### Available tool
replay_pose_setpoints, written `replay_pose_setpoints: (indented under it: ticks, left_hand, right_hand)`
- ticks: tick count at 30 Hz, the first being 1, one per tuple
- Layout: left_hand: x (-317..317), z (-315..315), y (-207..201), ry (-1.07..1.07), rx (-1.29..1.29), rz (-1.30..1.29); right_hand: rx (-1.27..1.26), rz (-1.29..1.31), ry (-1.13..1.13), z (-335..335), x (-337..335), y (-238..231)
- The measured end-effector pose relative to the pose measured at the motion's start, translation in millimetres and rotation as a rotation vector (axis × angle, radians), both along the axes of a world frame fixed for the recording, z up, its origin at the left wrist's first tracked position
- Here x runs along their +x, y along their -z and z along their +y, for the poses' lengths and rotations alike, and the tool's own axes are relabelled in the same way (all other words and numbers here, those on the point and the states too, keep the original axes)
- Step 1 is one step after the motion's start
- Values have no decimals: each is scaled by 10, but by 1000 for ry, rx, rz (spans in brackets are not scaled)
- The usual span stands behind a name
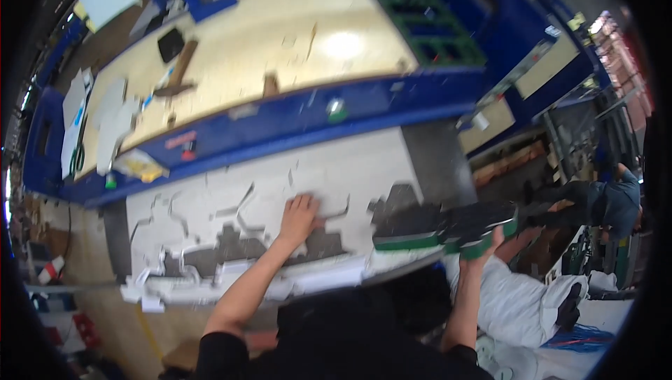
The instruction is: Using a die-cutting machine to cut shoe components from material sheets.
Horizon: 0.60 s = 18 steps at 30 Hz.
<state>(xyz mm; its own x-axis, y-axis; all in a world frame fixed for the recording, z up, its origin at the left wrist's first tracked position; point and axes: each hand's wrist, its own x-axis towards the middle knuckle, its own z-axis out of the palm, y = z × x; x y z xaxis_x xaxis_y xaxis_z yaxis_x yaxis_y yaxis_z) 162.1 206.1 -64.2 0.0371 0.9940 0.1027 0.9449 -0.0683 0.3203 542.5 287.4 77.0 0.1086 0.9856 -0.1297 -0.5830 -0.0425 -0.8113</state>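
My left hand (299, 217) lies on a white sheet (364, 163), fingers resting flat on it and nothing visible in its grip. The sheet is cut through in several places, with angular slits and dark gaps where pieces are out. Over the sheet's right end, my right hand (494, 243) grips a long, stepped cutting die (448, 229) by its right end. The die has a black top and green sides. Part of the sheet beneath the die is hidden. Loose white offcuts (329, 275) hang along the sheet's near edge.
Beyond the sheet runs a blue machine beam (280, 124) with a pale board (280, 44) behind it. A hammer (178, 72), grey cut pieces (115, 121) and green-handled scissors (77, 159) lie there. Green dies (434, 30) stand far right. White bags (518, 303) are at lower right; another person (609, 201) is beyond.
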Motion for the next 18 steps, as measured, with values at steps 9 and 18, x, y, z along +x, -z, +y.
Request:
replay_pose_setpoints:
  ticks: [9, 18]
  left_hand:
    - [-318, 63, 171, 532, 65, 392]
    - [-284, 38, -270, 380, 175, 376]
  right_hand:
    - [804, -1851, -646, 598, -565, 242]
    - [761, -1692, -812, 600, -1143, 868]
